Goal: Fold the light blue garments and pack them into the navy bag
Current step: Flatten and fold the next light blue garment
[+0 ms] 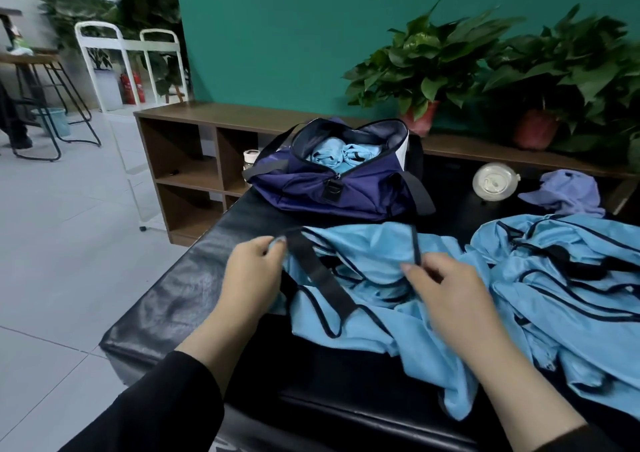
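On the black padded surface (166, 299), the left hand (254, 271) pinches the dark-trimmed top edge of the crumpled light blue garment (363, 278), and the right hand (446, 295) pinches its thin dark strap. Best pull both corners taut and level before folding toward the open navy fabric bag (311, 185), which already holds rolled blue pieces.

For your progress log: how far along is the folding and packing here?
Done: light blue pieces lie inside the open navy fabric bag. In hand: left hand and right hand pinch one light blue dark-trimmed garment. Left: the unfolded light blue heap.
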